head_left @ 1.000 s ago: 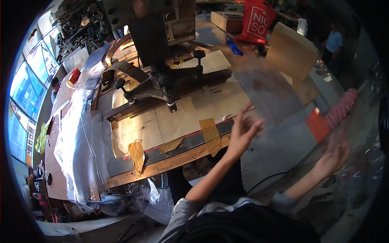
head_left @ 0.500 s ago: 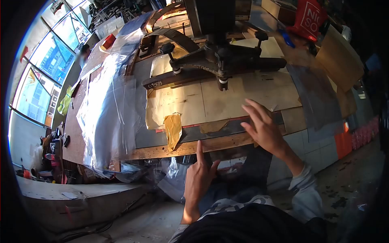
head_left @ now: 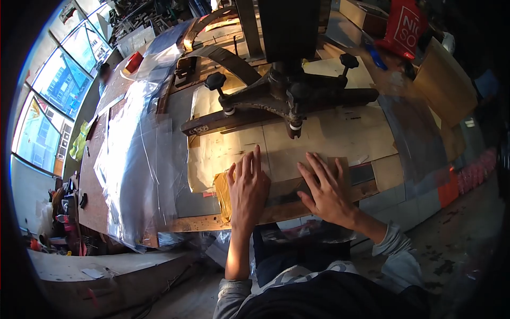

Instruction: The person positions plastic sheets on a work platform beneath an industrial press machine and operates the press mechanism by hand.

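My left hand [head_left: 248, 189] lies palm down at the front edge of the tan sheet [head_left: 334, 133], fingers apart, partly over a yellow tape strip [head_left: 221, 194]. To its right, my right hand [head_left: 326, 194] is spread over the same front edge, beside a brown tape piece [head_left: 340, 171]. Neither hand holds anything that shows. Beyond them a dark metal bar [head_left: 228, 121] with a bracket [head_left: 276, 90] and black knobs crosses above the sheet. A small forked tip [head_left: 295, 130] points down from the bracket, in front of the bar.
Clear plastic sheets [head_left: 127, 165] cover the table's left side, and another plastic sheet [head_left: 419, 138] hangs at the right. A cardboard box [head_left: 445, 82] and a red bag [head_left: 405, 26] stand at the back right. A person [head_left: 104, 72] is at the far left.
Both hands have come onto the sheet's front edge, the left from below the table edge. The view has swung right since the first frame, and the yellow strip is now partly covered.
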Demonstrator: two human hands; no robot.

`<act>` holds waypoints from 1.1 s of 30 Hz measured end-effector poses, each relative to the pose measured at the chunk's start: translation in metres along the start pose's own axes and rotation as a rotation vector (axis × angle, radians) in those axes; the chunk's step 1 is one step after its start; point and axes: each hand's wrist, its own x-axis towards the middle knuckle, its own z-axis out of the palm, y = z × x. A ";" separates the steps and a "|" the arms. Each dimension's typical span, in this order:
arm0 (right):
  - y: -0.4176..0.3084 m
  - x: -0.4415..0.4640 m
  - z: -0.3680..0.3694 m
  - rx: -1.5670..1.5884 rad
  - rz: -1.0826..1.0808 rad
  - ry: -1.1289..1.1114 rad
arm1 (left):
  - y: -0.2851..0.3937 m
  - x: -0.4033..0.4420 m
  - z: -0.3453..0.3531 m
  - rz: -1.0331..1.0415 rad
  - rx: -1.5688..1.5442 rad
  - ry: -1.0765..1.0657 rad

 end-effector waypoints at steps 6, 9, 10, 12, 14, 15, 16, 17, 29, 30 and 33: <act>0.024 0.030 -0.001 0.079 -0.020 0.042 | 0.006 -0.004 0.002 0.022 0.104 0.051; 0.021 0.043 0.014 0.050 -0.101 0.130 | 0.009 -0.007 0.010 0.051 0.190 0.092; 0.020 0.046 0.017 0.040 -0.133 0.137 | 0.008 -0.007 0.012 0.053 0.207 0.088; 0.012 0.048 0.016 0.021 -0.110 0.125 | 0.004 -0.006 0.016 0.074 0.150 0.073; 0.007 0.049 0.019 -0.015 -0.065 0.113 | 0.002 -0.008 0.019 0.056 0.095 0.020; 0.005 0.048 0.018 -0.011 -0.057 0.101 | 0.004 -0.007 0.016 0.104 0.124 0.040; 0.003 0.049 0.017 -0.006 -0.049 0.091 | 0.004 -0.005 0.015 0.101 0.133 0.055; 0.002 0.048 0.016 -0.001 -0.040 0.080 | 0.003 -0.004 0.015 0.099 0.144 0.068; 0.008 0.043 0.026 0.117 -0.165 0.198 | -0.002 -0.017 -0.015 0.278 -0.454 -0.196; 0.009 0.041 0.026 0.123 -0.187 0.189 | -0.006 -0.021 -0.017 0.322 -0.566 -0.245; 0.019 0.039 0.023 0.189 -0.274 0.180 | -0.013 -0.025 -0.027 0.025 -0.901 -0.392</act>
